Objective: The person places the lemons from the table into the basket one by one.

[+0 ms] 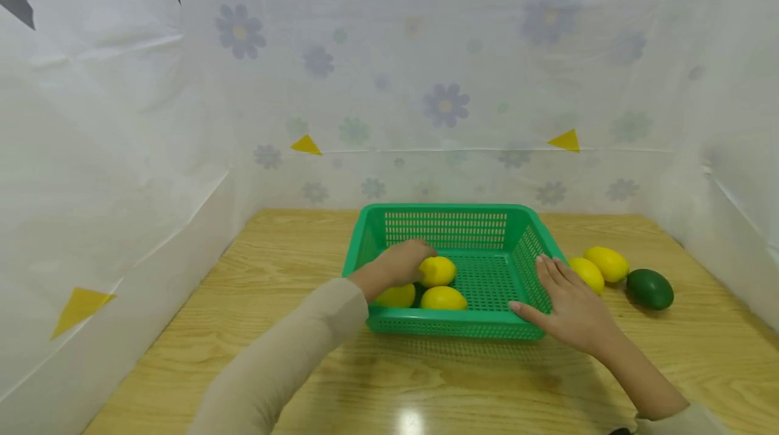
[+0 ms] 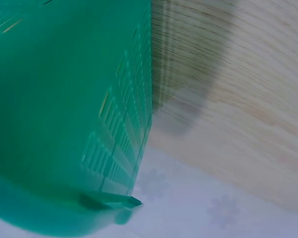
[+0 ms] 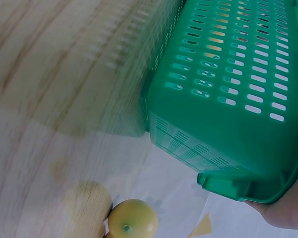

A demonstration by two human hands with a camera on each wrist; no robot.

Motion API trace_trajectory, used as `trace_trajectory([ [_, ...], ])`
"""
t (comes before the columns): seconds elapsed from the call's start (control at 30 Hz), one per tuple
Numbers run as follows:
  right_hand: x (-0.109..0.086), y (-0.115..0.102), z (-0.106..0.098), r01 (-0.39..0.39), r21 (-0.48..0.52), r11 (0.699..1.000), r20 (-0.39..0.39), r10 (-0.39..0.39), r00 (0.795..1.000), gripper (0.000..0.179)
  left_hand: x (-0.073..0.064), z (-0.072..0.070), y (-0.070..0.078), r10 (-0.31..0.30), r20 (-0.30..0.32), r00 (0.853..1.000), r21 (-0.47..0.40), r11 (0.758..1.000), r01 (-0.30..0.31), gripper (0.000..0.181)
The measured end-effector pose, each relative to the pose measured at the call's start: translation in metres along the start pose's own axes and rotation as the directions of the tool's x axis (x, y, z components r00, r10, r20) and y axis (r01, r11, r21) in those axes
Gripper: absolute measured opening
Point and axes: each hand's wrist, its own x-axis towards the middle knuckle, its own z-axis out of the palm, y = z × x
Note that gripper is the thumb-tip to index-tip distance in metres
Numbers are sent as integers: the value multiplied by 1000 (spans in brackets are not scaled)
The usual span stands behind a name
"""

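Note:
A green plastic basket (image 1: 447, 323) with slotted walls stands on the table, also filling much of the left wrist view. Several yellow lemons (image 1: 444, 298) lie in its left half, with something dark green partly showing between them. My left hand (image 1: 402, 264) reaches over the left wall, fingertips right at a lemon (image 1: 439, 272); its fingers are mostly hidden, so I cannot tell whether they grip it. My right hand (image 1: 575, 310) rests on the basket's front right corner, fingers straight along the right rim and thumb on the front rim.
Right of the basket lie two lemons (image 1: 606, 264) and a dark green oval fruit (image 1: 650, 289) on the wooden table (image 1: 274, 327). A white sheet with printed flowers (image 1: 447, 105) hangs behind and along both sides.

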Motion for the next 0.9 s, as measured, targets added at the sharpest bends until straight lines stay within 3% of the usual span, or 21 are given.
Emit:
trace_trajectory([
  [0.17,0,0,0,2,1,1000,-1,-2,1000,93,-8,-3,-13,-15,-142,990,-44,999,9,43],
  [0.3,-1,0,0,-1,-3,1000,1,1,1000,93,-15,-2,-23,-41,-254,966,-67,997,24,43],
  [0.5,0,1,0,-4,-3,1000,3,4,1000,94,-28,-1,-33,-79,-372,925,-158,987,21,43],
  [0.9,0,0,0,-1,-2,1000,4,1,1000,94,-50,3,-39,-186,-435,881,-332,943,36,55],
])
